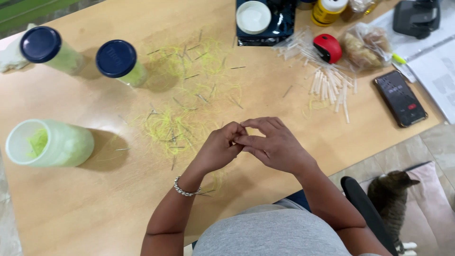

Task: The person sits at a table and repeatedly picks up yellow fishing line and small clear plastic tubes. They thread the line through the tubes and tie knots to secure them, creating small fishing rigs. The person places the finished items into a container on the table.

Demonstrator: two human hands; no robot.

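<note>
**Both hands pinched together over a litter of yellow threads**

Person sits at a wooden desk, both hands meeting just above its near edge. Left hand, w/ a silver chain bracelet on the wrist, is curled, fingertips pressed against those of the right hand. Fingers of both close around something tiny btwn them; too small to make out, so can't tell what's pinched or whether anything is.

Just beyond the hands, on the desk top, lies a scatter of thin yellow-green threads mixed w/ short grey pin-like bits, spreading up toward the middle of the desk.

Left side: an open clear jar lying on its side, yellow-green fluff inside. Further back, two more jars w/ dark blue lids, standing, well apart from the hands.

Right side: a heap of short white sticks, a red round object just beside them, a clear bag w/ brownish stuff, and a black phone near the desk's right edge. Far back: a white round lid on a dark tray, and a yellow jar.

On the floor, lower right, a tabby cat next to a pink mat, by the chair's black armrest.
</note>
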